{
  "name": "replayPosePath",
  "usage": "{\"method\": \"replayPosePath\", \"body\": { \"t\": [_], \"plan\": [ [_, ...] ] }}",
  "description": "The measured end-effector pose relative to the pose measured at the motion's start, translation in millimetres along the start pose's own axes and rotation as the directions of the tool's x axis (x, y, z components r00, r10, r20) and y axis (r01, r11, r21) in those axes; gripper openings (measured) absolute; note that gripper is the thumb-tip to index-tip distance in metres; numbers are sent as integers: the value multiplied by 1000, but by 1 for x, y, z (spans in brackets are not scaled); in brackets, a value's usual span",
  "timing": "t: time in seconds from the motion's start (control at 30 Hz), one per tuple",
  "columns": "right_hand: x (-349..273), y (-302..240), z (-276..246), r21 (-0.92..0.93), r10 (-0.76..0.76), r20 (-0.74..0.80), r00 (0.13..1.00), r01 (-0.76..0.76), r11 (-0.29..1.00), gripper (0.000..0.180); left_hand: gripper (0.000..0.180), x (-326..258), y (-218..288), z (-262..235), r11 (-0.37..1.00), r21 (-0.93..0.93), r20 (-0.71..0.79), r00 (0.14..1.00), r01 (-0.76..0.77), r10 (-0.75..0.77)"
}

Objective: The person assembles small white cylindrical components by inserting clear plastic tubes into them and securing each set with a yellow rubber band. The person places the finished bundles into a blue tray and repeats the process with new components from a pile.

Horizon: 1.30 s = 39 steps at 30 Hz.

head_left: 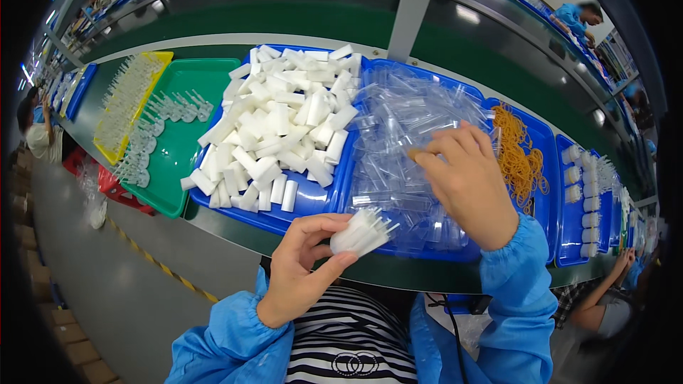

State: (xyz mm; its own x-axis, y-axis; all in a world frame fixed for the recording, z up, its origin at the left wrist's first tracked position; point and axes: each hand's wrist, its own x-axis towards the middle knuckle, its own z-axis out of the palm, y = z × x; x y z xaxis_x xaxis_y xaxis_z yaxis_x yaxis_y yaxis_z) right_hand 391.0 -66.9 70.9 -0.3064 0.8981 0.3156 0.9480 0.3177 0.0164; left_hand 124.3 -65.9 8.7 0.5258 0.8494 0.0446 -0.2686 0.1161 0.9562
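Note:
My left hand (pixel 313 263) is closed round a small white bundle (pixel 356 233) with several thin pale sticks poking out of its right end. It is held near the front edge of the trays. Over a blue tray heaped with clear plastic tubes (pixel 398 121), my right hand (pixel 466 178) reaches down with its fingers bent together. What those fingertips hold, if anything, is too small to make out. Left of the clear tubes, a blue tray (pixel 313 190) carries a pile of white foam cylinders (pixel 277 114).
Orange rubber bands (pixel 516 156) lie in a blue tray to the right, with white bundles (pixel 590 206) standing beyond. A green tray (pixel 186 139) and a yellow tray (pixel 162 64) hold clear stemmed parts at left. A grey post (pixel 413 11) rises behind; other people work nearby.

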Motion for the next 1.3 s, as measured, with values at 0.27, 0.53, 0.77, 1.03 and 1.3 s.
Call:
{"method": "replayPosePath", "body": {
  "t": [0.27,0.53,0.77,1.03,1.3],
  "plan": [
    [-9,-29,-17,745,492,-42,870,-301,596,42,39,-3,-3,1,975,167,13,989,-147,147],
    [-35,-80,7,980,562,105,820,-181,82,44,31,-4,1,3,940,277,100,979,-201,179],
    [-43,-84,22,951,543,50,838,-207,231,38,29,-7,1,6,943,288,-2,984,-169,177],
    [-48,-82,29,921,498,-27,867,-173,350,38,27,-6,-4,5,914,355,55,981,-195,188],
    [-46,-85,28,938,519,32,854,-205,280,39,27,-3,-5,10,910,390,-34,986,-140,166]
  ]
}}
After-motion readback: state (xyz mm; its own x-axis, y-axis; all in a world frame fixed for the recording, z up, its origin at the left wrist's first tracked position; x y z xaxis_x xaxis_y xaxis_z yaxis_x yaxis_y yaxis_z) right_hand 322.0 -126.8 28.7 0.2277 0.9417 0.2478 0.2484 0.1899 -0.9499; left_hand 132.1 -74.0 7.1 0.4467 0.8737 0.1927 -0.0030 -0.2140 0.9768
